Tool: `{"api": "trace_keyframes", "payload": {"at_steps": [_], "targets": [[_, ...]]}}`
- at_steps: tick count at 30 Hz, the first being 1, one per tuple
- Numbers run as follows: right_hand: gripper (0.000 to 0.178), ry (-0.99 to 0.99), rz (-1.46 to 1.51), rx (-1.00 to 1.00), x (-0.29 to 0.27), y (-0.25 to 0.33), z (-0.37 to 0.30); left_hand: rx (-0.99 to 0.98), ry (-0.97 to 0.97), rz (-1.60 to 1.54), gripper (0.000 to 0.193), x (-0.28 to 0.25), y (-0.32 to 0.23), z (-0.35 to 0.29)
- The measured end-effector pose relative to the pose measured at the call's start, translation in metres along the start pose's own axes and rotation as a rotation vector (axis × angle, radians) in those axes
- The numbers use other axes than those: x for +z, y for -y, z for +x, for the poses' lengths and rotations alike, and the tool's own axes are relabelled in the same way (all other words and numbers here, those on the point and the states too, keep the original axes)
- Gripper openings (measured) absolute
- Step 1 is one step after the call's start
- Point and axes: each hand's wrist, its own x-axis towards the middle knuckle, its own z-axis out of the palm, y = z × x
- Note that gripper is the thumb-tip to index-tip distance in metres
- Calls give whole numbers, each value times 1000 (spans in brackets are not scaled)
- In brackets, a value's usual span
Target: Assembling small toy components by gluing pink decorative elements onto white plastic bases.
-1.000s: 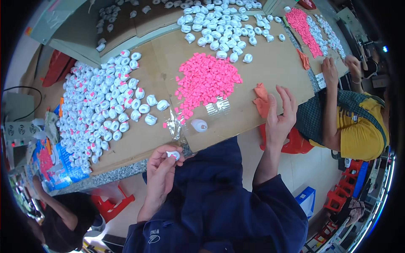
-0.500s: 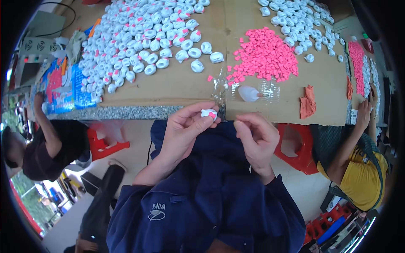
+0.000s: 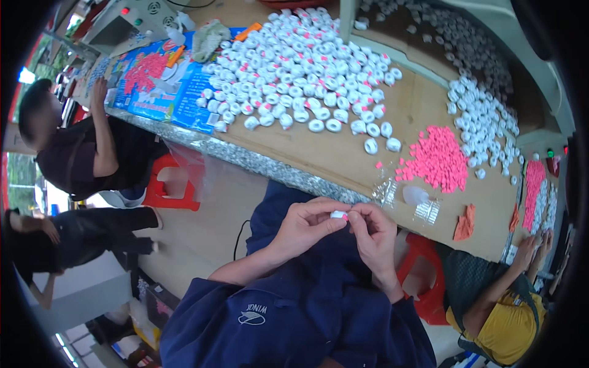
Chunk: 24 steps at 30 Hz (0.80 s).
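Left grip (image 3: 308, 228) angled inward, pinching white piece (image 3: 337, 214), right grip (image 3: 375, 235) pinched on pink tab (image 3: 345, 217)

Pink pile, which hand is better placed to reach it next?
Right hand, probably: it's nearer the pink pile, while the left hand pinches the white piece.

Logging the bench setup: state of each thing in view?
White piece: held, pink at right end
Left grip: closed on it
Right grip: at its pink end, closure unclear
White heap: spread, some with pink
Pink heap: loose
Pale bottle: lying down
Orange cloth: crumpled
Blue sheet: spread
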Motion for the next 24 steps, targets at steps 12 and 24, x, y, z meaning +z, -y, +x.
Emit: {"api": "trace_keyframes", "payload": {"at_steps": [12, 24], "targets": [[14, 88, -324, -437, 127, 85, 197, 8, -117, -397, 14, -91, -16, 9], [21, 162, -708, -504, 219, 78, 364, -10, -135, -390, 16, -138, -40, 9]]}}
